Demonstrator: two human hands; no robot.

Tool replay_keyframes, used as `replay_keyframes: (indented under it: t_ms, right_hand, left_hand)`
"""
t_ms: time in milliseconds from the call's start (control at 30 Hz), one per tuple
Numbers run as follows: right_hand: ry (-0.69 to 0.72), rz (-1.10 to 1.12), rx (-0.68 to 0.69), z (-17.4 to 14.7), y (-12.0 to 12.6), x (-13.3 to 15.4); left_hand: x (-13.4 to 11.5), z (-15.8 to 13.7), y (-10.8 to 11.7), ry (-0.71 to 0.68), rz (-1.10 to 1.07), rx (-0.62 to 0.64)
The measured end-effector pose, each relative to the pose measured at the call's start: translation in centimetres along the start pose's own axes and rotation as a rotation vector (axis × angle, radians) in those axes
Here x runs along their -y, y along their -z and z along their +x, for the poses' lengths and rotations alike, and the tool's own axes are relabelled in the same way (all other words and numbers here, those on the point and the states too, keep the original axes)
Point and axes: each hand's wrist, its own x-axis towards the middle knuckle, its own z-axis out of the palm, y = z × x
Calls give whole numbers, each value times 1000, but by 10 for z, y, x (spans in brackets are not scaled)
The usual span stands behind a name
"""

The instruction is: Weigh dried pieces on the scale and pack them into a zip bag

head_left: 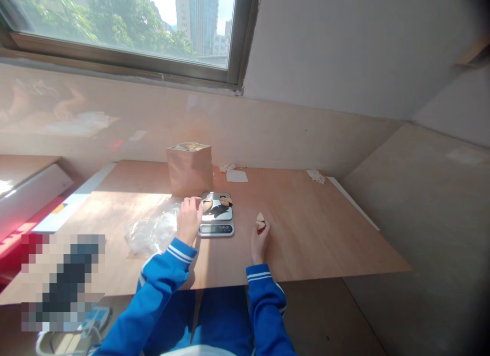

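My left hand reaches over the left edge of a small digital kitchen scale, fingers loosely bent and apart beside a tan, dried-looking piece. A second, darker-edged piece lies on the right of the shiny weighing plate. The readout is too small to read. To the right of the scale, just above the table, my right hand is closed on a pale tan piece of similar look, gripped between thumb and fingers. What kind of food these pieces are I cannot make out.
Behind the scale stands an open kraft paper pouch. A crumpled clear plastic bag lies by my left forearm. Farther back on the wooden table are a white card and crumpled tissues. A pixelated patch covers the lower left.
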Motion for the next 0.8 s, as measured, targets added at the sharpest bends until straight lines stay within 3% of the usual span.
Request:
replay_keyframes:
  t_ms: [167,367,533,800]
  right_hand:
    - [122,-48,-21,1,-2,-1]
    - [108,-46,-12,2,-3,-3]
    - [36,-29,-11,2,-4,-4]
    - [40,-72,7,1,-4,-3]
  left_hand:
    - [24,-27,20,144,92,-7]
    - [77,-60,16,257,238,99]
    - [111,-73,4,146,132,120]
    - [115,-85,-6,33,50,28]
